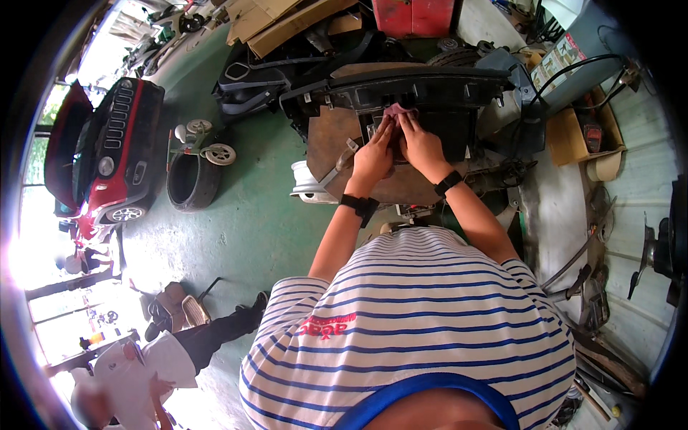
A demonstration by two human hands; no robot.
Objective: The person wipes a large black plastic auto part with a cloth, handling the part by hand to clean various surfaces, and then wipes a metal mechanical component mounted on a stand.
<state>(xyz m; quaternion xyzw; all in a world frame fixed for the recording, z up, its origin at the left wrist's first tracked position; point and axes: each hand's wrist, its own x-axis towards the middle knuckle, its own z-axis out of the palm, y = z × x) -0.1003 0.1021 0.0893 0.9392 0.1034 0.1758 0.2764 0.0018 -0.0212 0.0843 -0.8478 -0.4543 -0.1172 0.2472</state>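
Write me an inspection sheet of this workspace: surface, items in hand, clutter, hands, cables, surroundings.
Surface: brown board, partly covered.
Items in hand: pinkish cloth under the fingertips, at a long black panel.
Clutter: flattened cardboard and dark plastic parts beyond the board; white wheel rim at its left.
Hands: left hand and right hand close together, fingertips meeting at the cloth; firmness of grip unclear.
Cables: black cable arcing at upper right; its ends cannot be traced.
Surroundings: green floor, red car and loose tyre at left; another person in a white top at lower left.
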